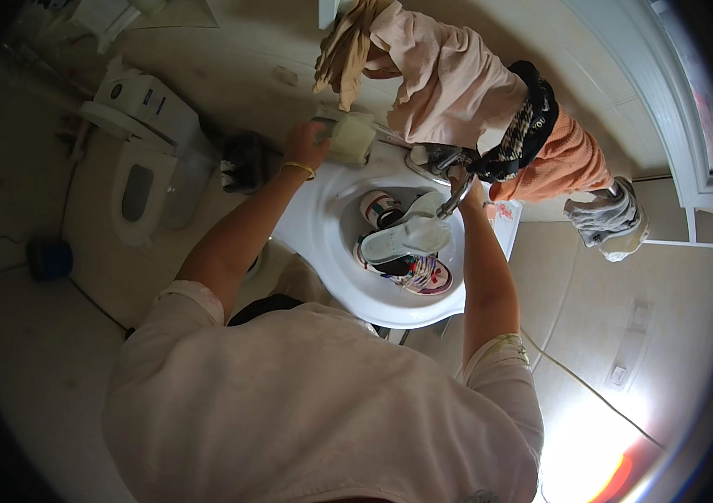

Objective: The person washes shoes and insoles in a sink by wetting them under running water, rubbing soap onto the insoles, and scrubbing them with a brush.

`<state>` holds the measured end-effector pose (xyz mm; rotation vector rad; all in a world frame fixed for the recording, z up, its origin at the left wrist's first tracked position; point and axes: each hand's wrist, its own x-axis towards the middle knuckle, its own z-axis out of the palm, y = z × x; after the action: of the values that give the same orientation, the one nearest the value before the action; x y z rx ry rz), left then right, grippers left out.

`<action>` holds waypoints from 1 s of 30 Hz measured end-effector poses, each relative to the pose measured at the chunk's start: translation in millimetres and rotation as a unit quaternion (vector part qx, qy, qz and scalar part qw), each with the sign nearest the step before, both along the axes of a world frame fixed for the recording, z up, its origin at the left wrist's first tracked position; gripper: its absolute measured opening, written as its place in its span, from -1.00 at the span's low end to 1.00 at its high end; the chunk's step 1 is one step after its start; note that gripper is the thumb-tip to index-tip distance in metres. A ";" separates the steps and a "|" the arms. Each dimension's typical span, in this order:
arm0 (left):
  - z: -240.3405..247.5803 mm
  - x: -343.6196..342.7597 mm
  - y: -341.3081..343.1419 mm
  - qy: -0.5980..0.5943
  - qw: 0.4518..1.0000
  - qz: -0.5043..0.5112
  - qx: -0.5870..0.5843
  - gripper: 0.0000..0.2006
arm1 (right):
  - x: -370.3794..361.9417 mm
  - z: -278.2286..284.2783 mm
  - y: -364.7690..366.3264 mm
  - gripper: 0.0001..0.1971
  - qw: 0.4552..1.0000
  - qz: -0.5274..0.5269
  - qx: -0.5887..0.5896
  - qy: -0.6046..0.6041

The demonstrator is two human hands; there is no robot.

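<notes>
My left hand [306, 144] is at the left end of a pale yellow-green box-like container [351, 138] on the washbasin's back ledge, its fingers bent against the edge. My right hand [473, 191] reaches in beside the metal faucet [457, 198], under hanging clothes; its fingers are mostly hidden, so its grip does not show. Below the spout, a pale green slipper-shaped piece [403, 238] lies across a pair of multicoloured sneakers [428, 275] in the white washbasin [323, 226]. One sneaker shows above it and the other below.
Over the basin's back right hang a light pink garment [449, 80], an orange cloth [570, 159] and a grey cloth [608, 214]. A toilet [140, 197] stands at the left, with a dark bin-like object [244, 161] beside it. Bright light glares at the lower right.
</notes>
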<state>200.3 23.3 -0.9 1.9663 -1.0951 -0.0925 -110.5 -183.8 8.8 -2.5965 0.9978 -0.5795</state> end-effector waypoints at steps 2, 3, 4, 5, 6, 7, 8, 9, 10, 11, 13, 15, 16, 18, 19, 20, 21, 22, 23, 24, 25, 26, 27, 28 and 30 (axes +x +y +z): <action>2.2 0.9 -3.5 -0.028 1.000 -0.004 0.014 -0.71 | 3.6 2.9 -6.6 -0.51 0.991 -0.050 0.052 0.109; -2.1 3.2 -5.3 -0.029 0.999 -0.004 0.017 -0.71 | 8.4 2.3 -6.8 -0.51 0.991 -0.049 0.055 0.108; -6.3 5.9 -8.2 -0.001 0.999 -0.013 0.039 -0.69 | 13.2 1.4 -6.3 -0.50 0.980 -0.092 0.127 0.121; -10.7 8.1 -9.4 0.026 0.998 -0.021 0.061 -0.66 | 18.0 0.6 -6.4 -0.48 0.962 -0.135 0.199 0.134; -6.1 4.6 -12.7 0.029 0.997 -0.024 0.062 -0.66 | 19.7 -3.0 -8.7 -0.47 0.964 -0.122 0.153 0.178; 11.7 -6.9 -24.7 0.075 0.991 -0.046 0.097 -0.61 | 3.1 -23.9 -17.1 -0.47 0.962 -0.140 0.150 0.180; 28.4 -21.8 -40.7 0.120 0.981 -0.082 0.126 -0.56 | -32.9 -55.3 -29.8 -0.47 0.966 -0.170 0.074 0.177; 28.6 -26.1 -46.9 0.121 0.981 -0.094 0.120 -0.56 | -48.2 -70.8 -37.3 -0.47 0.968 -0.178 0.000 0.176; 8.5 -11.1 -33.7 0.118 0.983 -0.044 0.137 -0.48 | 5.0 -37.4 -18.1 -0.48 0.952 -0.183 0.177 0.171; 1.0 -7.7 -33.0 0.121 0.982 -0.024 0.143 -0.40 | 18.8 -23.4 -3.1 -0.48 0.953 -0.176 0.177 0.174; 4.2 -10.1 -43.6 0.134 0.974 -0.017 0.179 -0.36 | 15.3 -9.0 14.5 -0.48 0.956 -0.251 0.131 0.075; 3.5 -10.5 -51.0 0.147 0.964 -0.006 0.219 -0.32 | 8.0 -6.0 19.5 -0.46 0.963 -0.227 0.138 0.038; -0.9 -7.2 -50.1 0.141 0.965 0.009 0.219 -0.32 | 12.9 11.5 36.1 -0.45 0.959 -0.240 0.140 0.050; -0.8 -10.3 -59.2 0.135 0.967 0.002 0.215 -0.32 | -15.7 8.5 49.4 -0.45 0.972 -0.220 0.067 0.051; -3.2 -7.4 -61.0 0.117 0.967 0.003 0.226 -0.32 | -22.1 9.2 58.6 -0.45 0.971 -0.222 0.068 0.054; -6.0 -5.8 -61.2 0.099 0.967 0.005 0.236 -0.32 | -29.9 9.9 71.2 -0.50 0.971 -0.232 0.062 0.016; -7.0 -6.0 -60.3 0.102 0.966 0.001 0.238 -0.32 | -38.3 12.0 85.9 -0.55 0.968 -0.243 0.056 -0.022; -7.4 -5.5 -59.6 0.081 0.971 -0.005 0.227 -0.31 | -44.7 18.9 102.5 -0.53 0.960 -0.258 0.103 -0.017; -8.1 -4.6 -58.6 0.060 0.975 -0.011 0.216 -0.31 | -51.6 24.8 117.9 -0.50 0.950 -0.272 0.150 -0.013; -8.2 -6.1 -59.6 0.061 0.975 -0.019 0.214 -0.31 | -66.0 20.7 129.1 -0.51 0.954 -0.269 0.131 0.005; -11.8 -5.6 -59.6 0.027 0.978 -0.026 0.205 -0.31 | -73.5 21.1 142.6 -0.51 0.957 -0.270 0.104 0.010; -15.0 -4.1 -59.2 -0.006 0.980 -0.032 0.195 -0.31 | -78.7 20.0 154.7 -0.50 0.942 -0.290 0.167 -0.004; -13.0 -7.1 -55.9 -0.005 0.979 -0.043 0.198 -0.31 | -88.4 14.8 170.7 -0.49 0.920 -0.315 0.231 -0.018; -4.4 -8.6 -62.0 0.003 0.977 -0.069 0.201 -0.30 | -97.9 -0.9 173.4 -0.46 0.894 -0.337 0.286 -0.070; -12.0 2.0 -61.5 0.012 0.981 -0.090 0.173 -0.27 | -104.4 -18.4 181.3 -0.44 0.858 -0.361 0.348 -0.113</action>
<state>202.4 -38.2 -12.9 2.1561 -1.3077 -0.4290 -215.0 -2.6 -9.6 -1.4482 1.7050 -0.5241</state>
